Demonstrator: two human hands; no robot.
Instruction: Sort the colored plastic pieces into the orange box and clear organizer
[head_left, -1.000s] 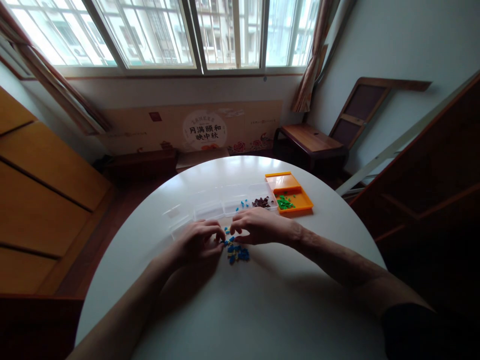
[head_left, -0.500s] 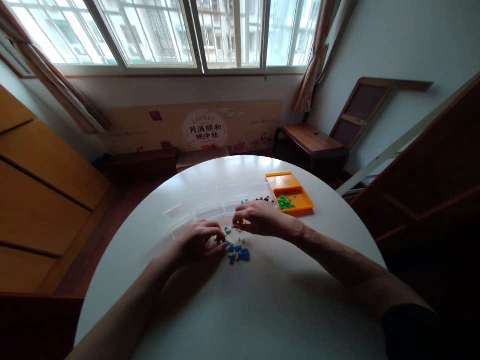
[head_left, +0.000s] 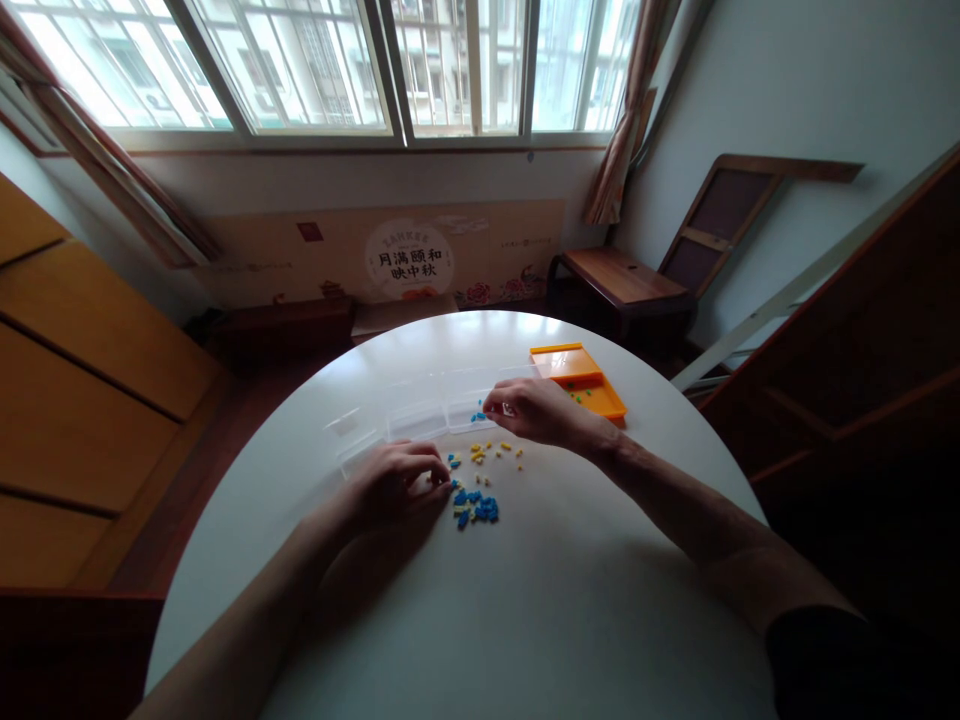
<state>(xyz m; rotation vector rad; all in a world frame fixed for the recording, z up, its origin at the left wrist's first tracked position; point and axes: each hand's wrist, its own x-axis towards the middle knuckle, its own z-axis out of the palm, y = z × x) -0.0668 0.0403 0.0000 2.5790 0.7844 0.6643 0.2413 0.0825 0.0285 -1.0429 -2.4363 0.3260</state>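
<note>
You sit at a round white bench (head_left: 525, 620). Take the mixed pile of blue and pale yellow bits (head_left: 487, 509) as the centre of a clock; it lies between your forearms, probably to keep it within easy reach of both hands. Your left hand (head_left: 427, 478) is between nine and ten o'clock, low and half curled, thumb and finger almost meeting beside the pile; whether they pinch a bit, you cannot tell. It seems set there to fence and pick over the pieces. At twelve, loose yellow bits (head_left: 478, 453) lie spread apart, perhaps so each can be lifted singly. A clear tray (head_left: 416, 417) curves from ten to one, with small blue pieces (head_left: 477, 417) in one compartment. Your right hand (head_left: 495, 410) is at one, over that tray, fingertips drawn together; its contents are hidden. Past it, an open orange box (head_left: 611, 402) holds green bits (head_left: 589, 393).
</note>
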